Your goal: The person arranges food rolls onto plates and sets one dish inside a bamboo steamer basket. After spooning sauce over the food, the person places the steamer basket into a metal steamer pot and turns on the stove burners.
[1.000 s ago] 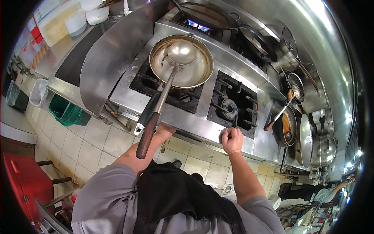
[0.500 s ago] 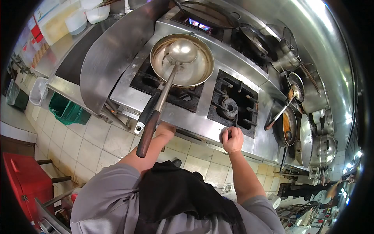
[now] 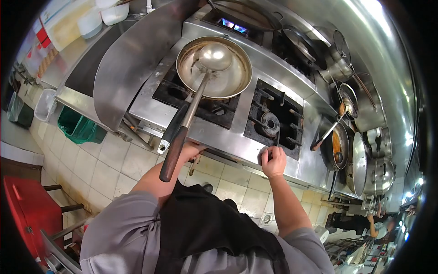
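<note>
A frying pan (image 3: 239, 75) sits on the left burner with its dark handle (image 3: 171, 130) pointing toward me. Inside it rests a steel ladle (image 3: 214, 57), whose wooden handle (image 3: 175, 153) crosses over the stove's front edge. Below that edge, partly behind the ladle handle, is my left hand (image 3: 191, 150); its fingers are hidden at the stove's front. My right hand (image 3: 274, 160) lies curled on the front rim beside the bare right burner (image 3: 270, 124). A dark spot shows at its thumb, but I cannot make out what is in it.
Flames burn under a large wok (image 3: 246, 16) at the back. Used pans, including a stained frying pan (image 3: 340, 144), crowd the right side. A curved metal shield (image 3: 130, 64) stands at left, near a green-lined bin (image 3: 77, 125). A person (image 3: 376, 228) is far right.
My left hand has moved farther forward under the stove's front edge and shows less. My right hand stays in nearly the same place. The pan and ladle have not moved.
</note>
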Motion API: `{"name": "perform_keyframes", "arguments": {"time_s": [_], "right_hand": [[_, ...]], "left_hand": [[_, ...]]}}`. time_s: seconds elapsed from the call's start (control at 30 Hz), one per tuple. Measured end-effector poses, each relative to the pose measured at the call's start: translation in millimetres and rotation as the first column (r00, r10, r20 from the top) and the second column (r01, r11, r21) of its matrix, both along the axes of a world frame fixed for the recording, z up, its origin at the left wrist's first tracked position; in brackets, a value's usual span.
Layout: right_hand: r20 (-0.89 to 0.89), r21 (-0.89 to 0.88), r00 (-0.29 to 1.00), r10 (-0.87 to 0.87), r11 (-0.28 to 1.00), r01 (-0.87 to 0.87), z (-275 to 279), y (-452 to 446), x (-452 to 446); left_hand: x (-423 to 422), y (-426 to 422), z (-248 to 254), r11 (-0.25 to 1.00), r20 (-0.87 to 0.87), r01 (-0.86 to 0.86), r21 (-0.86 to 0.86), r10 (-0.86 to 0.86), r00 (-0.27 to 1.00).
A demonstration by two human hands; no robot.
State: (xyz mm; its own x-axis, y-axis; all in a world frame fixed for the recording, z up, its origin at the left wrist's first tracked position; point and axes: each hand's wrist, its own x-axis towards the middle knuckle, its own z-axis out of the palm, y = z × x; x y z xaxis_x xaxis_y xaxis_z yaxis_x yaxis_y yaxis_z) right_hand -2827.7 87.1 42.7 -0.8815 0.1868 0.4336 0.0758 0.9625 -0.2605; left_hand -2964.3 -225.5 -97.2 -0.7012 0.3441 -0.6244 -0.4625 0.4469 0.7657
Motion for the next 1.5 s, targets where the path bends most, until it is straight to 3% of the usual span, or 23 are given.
{"name": "perform_keyframes", "arguments": {"time_s": [0.03, 0.13, 0.43, 0.7, 1.07, 1.17, 1.4, 1.5], "right_hand": [[0.009, 0.003, 1.0, 0.0, 1.0, 0.0, -0.1, 0.6, 0.0], [0.009, 0.004, 1.0, -0.002, 1.0, 0.002, 0.4, -0.1, -1.2], [0.016, 0.004, 1.0, -0.002, 1.0, 0.002, 2.2, 0.3, -1.1], [0.022, 0.006, 1.0, 0.0, 1.0, 0.0, 1.2, 1.2, -1.2], [0.008, 0.006, 1.0, 0.002, 1.0, -0.002, 0.8, 1.0, -1.1], [0.011, 0.002, 1.0, 0.004, 1.0, -0.004, 0.0, 1.8, -1.3], [0.009, 0.004, 1.0, 0.01, 1.0, -0.01, 2.0, 0.2, -0.9], [-0.002, 0.003, 1.0, 0.012, 1.0, -0.012, 1.1, 0.0, -1.6]], "left_hand": [[-5.4, -0.5, -4.1, 0.996, 0.214, -0.055, 0.076, 0.037, 0.976], [-7.2, 4.1, -14.1, 0.988, 0.271, -0.009, 0.157, -0.035, 0.962], [-1.4, 10.3, 2.5, 1.0, 0.078, -0.007, -0.018, 0.008, 0.997], [-3.7, 13.9, 1.5, 0.96, -0.171, 0.143, -0.243, -0.187, 0.967], [-3.1, 21.8, -33.0, 0.883, -0.531, 0.084, -0.461, -0.35, 0.772], [-3.9, 26.2, -41.6, 0.876, -0.564, 0.045, -0.48, -0.347, 0.749], [1.3, 30.0, -41.0, 0.888, -0.476, 0.021, -0.46, -0.267, 0.838], [9.2, 19.8, -25.7, 0.903, -0.58, 0.038, -0.428, -0.306, 0.755]]}}
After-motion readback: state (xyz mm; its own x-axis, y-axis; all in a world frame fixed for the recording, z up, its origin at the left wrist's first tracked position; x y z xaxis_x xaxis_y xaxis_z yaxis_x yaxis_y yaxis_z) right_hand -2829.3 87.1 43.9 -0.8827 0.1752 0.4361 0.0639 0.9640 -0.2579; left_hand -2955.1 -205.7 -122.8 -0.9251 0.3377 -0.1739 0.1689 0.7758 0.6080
